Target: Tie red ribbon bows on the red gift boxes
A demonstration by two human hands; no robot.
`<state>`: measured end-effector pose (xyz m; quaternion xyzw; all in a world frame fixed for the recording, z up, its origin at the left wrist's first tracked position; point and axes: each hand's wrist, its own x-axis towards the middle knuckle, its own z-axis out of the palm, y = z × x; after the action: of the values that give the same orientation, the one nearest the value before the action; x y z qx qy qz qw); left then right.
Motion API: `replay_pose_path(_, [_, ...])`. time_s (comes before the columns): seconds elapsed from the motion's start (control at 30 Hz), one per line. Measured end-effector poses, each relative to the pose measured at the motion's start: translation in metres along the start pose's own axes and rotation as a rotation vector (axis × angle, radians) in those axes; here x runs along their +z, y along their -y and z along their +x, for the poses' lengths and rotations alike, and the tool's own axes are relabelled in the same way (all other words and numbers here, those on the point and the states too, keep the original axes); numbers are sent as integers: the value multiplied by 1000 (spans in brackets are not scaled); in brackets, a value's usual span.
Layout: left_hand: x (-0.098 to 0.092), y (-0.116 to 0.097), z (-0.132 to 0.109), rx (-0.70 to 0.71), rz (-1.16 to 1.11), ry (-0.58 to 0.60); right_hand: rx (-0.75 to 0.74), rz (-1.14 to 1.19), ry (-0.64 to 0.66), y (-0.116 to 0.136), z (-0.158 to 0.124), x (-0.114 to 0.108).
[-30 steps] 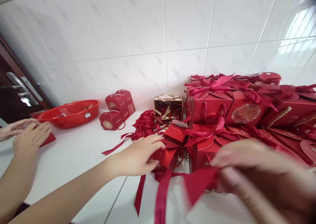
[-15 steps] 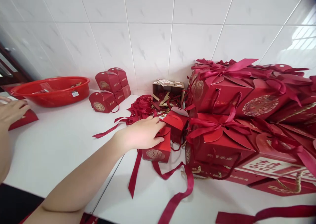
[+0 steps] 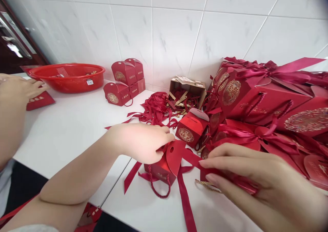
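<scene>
A person's left hand (image 3: 142, 141) grips the top of a small red gift box (image 3: 162, 172) at the near middle of a white tabletop (image 3: 69, 129), while the right hand (image 3: 266, 177) pinches a red ribbon (image 3: 190, 157) between thumb and fingers, just right of the box. A second box (image 3: 188, 131) stands just beyond, near a heap of loose ribbons (image 3: 155, 105) and an open carton (image 3: 203, 95). Bow-tied boxes (image 3: 246, 105) are piled at right; at far left, a co-worker's hand (image 3: 15, 88) lies over a red card (image 3: 41, 101) near a red basin (image 3: 74, 85)
</scene>
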<state>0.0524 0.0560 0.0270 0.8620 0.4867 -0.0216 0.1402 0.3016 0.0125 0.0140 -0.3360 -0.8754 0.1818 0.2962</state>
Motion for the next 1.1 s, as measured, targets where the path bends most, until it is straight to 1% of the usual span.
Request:
replay_pose_path(0.07, [0, -1, 1, 75, 1, 123, -8, -39, 135, 0, 9, 7])
replay_pose_path(0.1, [0, -2, 3, 100, -6, 153, -6, -46, 184, 0, 12, 10])
replay_pose_path(0.17, [0, -3, 6, 119, -22, 149, 0, -50, 253, -2, 14, 13])
replay_pose_path(0.23, [0, -2, 8, 152, -13, 147, 0, -43, 290, -2, 15, 13])
replay_pose_path(0.37, [0, -3, 9, 239, 16, 147, -23, -21, 275, 0, 17, 12])
replay_pose_path(0.5, [-4, -5, 8, 247, -21, 179, -9, -6, 259, 1, 17, 13])
replay_pose_path(0.67, [-9, -4, 8, 270, -46, 224, 5, -53, 209, 0, 13, 13])
replay_pose_path(0.73, [-10, -2, 8, 278, -48, 231, -14, -70, 193, 0, 13, 13])
replay_pose_path(0.83, [-8, -2, 9, 276, -65, 223, -4, -75, 197, -1, 13, 13])
replay_pose_path(0.9, [-6, -2, 10, 292, -73, 200, 33, -68, 219, 1, 14, 14])
replay_pose_path(1.03, [-5, -3, 13, 397, -33, 128, 200, -95, 277, 9, 14, 13])
replay_pose_path(1.1, [-5, -4, 16, 423, -26, 105, 246, -102, 297, 11, 14, 12])
